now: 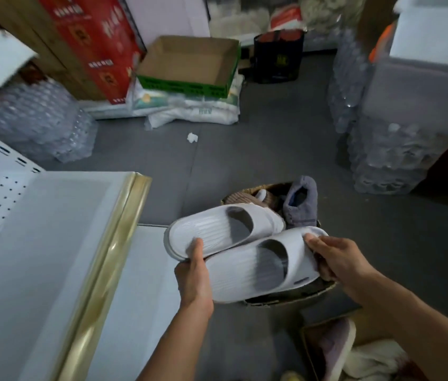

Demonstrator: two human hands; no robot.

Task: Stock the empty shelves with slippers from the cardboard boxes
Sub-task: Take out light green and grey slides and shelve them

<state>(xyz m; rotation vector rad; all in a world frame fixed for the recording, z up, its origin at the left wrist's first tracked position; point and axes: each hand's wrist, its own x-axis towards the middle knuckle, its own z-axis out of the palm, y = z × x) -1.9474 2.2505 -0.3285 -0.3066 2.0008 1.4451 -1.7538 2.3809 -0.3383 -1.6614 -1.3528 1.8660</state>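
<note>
Two bare forearms reach out from below, each hand holding one pale slide slipper; the left hand (193, 273) pinches the heel end of the left slipper (217, 232), thumb laid on its ribbed footbed and fingers tucked under the sole; just left of that hand runs the white shelf (52, 243) with its gold front edge (107, 257), bare where it shows, and a second white shelf level lies under the wrist; the right slipper (261, 268) lies beside the first, the two overlapping at the middle; the right hand (335, 259) grips its strap end, thumb on top and fingers curled beneath; directly below both slippers sits an open cardboard box (286, 296) on the grey floor, with a purple fuzzy slipper (300, 204) and a brown one (247, 198) showing beyond the hands; beneath the right forearm a second box (313, 342) holds a pink plush slipper (335, 350); well beyond the hands stands an empty green-sided carton (190, 64).
</note>
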